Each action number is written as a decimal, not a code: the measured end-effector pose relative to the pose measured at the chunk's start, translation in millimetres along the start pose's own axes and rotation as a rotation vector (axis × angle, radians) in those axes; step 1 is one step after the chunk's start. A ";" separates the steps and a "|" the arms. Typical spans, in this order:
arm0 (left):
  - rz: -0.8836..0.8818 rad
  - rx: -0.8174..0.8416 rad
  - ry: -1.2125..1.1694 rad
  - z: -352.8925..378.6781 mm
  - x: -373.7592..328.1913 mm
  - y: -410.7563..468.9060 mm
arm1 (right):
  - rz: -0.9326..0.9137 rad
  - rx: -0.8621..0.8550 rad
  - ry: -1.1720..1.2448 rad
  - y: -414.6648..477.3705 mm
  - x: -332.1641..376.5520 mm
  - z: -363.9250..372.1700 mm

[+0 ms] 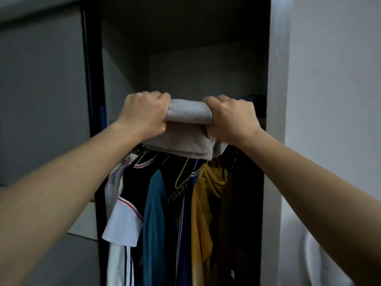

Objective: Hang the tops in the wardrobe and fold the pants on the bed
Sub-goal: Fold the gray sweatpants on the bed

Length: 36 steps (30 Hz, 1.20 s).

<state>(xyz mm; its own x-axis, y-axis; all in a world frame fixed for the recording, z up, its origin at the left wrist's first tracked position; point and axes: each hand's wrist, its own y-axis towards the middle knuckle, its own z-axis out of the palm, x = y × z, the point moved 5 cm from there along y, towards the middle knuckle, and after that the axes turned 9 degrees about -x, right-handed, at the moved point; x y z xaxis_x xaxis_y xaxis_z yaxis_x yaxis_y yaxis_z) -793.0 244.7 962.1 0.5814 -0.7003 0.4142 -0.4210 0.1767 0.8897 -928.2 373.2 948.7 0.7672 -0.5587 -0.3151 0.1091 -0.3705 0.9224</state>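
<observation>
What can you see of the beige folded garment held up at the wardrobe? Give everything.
The beige garment looks like soft, fine-ribbed knit, folded into a thick bundle with a rolled top edge. It is held level before the open wardrobe, above the hanging tops. The left hand and right hand grip its two ends. Whether its underside touches them is unclear.

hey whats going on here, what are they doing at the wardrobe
A person stands at the open wardrobe, holding a folded beige garment up with both hands: the left hand grips one end, the right hand the other. The bundle is just above the row of clothes on hangers, among them a teal top and a mustard hoodie. Whether it rests on anything cannot be told.
</observation>
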 end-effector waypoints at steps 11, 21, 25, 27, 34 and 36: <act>-0.069 -0.266 0.018 106.1 91.0 77.0 | -0.132 -0.203 -0.166 136.3 -4.6 82.6; -0.110 -0.246 -0.087 302.5 96.1 170.6 | -0.147 -0.176 -0.346 211.1 -78.7 257.4; -0.107 -0.256 -0.110 387.5 94.0 216.5 | -0.152 -0.132 -0.422 244.3 -113.0 327.5; -0.136 -0.299 -0.101 422.0 95.5 235.6 | -0.165 -0.143 -0.462 258.5 -125.3 357.4; 0.038 0.105 -0.204 547.5 71.1 212.0 | -0.206 0.297 -0.407 225.6 -125.0 471.6; 0.060 0.309 -0.310 571.6 65.0 198.9 | -0.179 0.564 -0.322 207.5 -120.8 495.3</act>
<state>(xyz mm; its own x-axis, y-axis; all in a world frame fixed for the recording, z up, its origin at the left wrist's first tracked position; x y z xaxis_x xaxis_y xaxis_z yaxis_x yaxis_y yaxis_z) -1236.9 -160.9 1056.2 0.3330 -0.8779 0.3441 -0.6632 0.0413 0.7473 -1311.3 -3.8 1067.6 0.5315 -0.6135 -0.5840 -0.1965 -0.7600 0.6195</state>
